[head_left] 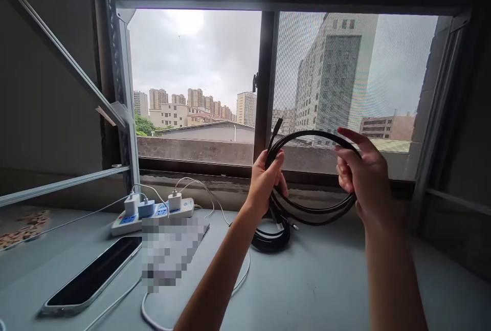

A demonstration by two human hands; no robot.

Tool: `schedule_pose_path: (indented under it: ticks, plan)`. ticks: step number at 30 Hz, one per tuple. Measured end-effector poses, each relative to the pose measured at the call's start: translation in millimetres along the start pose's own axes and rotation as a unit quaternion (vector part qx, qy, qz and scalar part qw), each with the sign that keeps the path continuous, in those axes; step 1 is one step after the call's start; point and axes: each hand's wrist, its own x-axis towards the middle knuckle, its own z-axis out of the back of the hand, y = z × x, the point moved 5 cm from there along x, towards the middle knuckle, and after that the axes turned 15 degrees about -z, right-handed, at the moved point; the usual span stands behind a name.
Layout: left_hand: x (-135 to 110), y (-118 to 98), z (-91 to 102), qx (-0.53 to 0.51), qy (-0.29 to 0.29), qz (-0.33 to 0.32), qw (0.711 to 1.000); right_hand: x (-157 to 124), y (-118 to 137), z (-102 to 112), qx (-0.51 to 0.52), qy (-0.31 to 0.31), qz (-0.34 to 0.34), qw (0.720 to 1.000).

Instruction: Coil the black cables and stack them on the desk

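A black cable (311, 135) is looped into a wide coil held up in front of the window. My left hand (264, 182) is closed around the coil's left side, where a plug end sticks up. My right hand (364, 175) grips the coil's right side with fingers curled over it. Below the hands a second, smaller black coil (270, 241) lies on the grey table (326, 290).
A white power strip (153, 211) with several chargers sits at the back left, white cables (238, 282) trailing from it. A phone (92, 276) lies face up at the front left, beside a blurred patch. The window frame (264, 90) stands behind the hands.
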Motion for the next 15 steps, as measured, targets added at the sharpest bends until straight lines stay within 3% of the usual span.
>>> schedule_pose_path:
  ticks: [5, 11, 15]
  plan:
    - [9.3, -11.7, 23.1, 0.071, -0.011, -0.01, 0.997, 2.5, -11.9, -17.7, -0.152, 0.04, 0.047, 0.986]
    - [10.8, -22.5, 32.3, 0.057, -0.021, 0.004, 0.998, -1.3, -9.9, -30.1, -0.15, 0.046, 0.106, 0.982]
    - [6.7, -25.6, 28.3, -0.029, -0.114, -0.004, 0.993, 0.2, -11.2, -30.8, -0.069, 0.019, 0.069, 0.995]
